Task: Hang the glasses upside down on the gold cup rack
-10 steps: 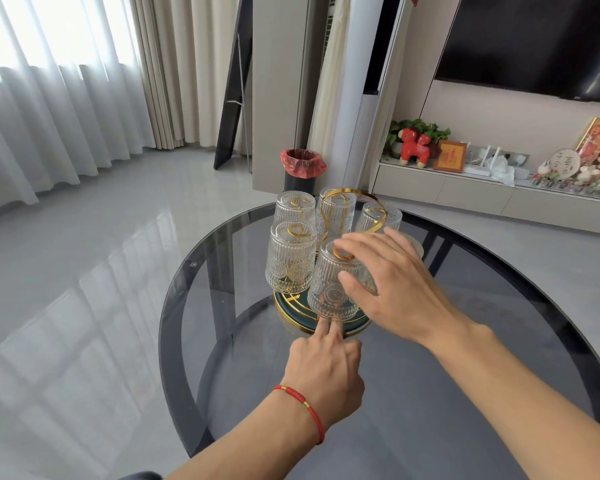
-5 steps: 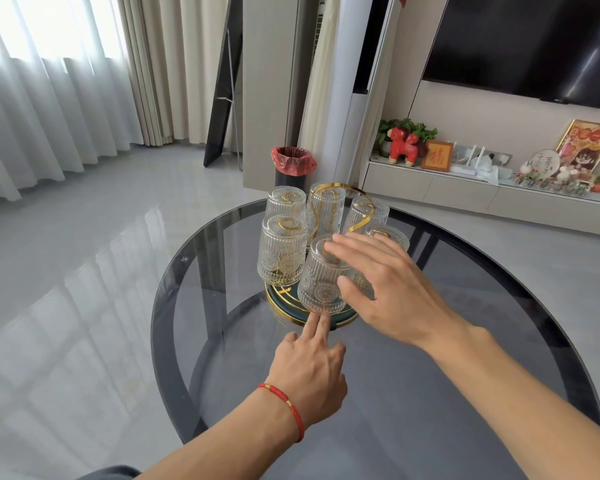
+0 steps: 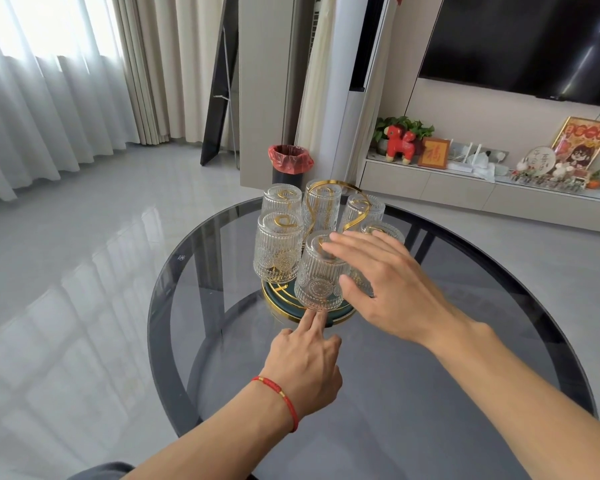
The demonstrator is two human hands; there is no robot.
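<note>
The gold cup rack (image 3: 340, 188) stands on a round dark-green, gold-rimmed base (image 3: 274, 301) on the glass table. Several ribbed clear glasses hang upside down on it, such as the left glass (image 3: 278, 251) and the back glasses (image 3: 321, 206). My right hand (image 3: 392, 289) rests on the nearest glass (image 3: 317, 282), with the fingers laid over its upturned bottom and the thumb against its side. Two fingers of my left hand (image 3: 305, 358), which wears a red string bracelet, press on the front rim of the base.
The round dark glass table (image 3: 413, 410) has a black rim and a lower shelf. Beyond it stand a bin with a red bag (image 3: 290, 161), a white air conditioner column, a low TV cabinet with ornaments (image 3: 465, 181) and curtains at the left.
The view has shifted slightly. My right hand stays on the nearest glass, its fingers a little straighter. My left fingers remain on the base rim.
</note>
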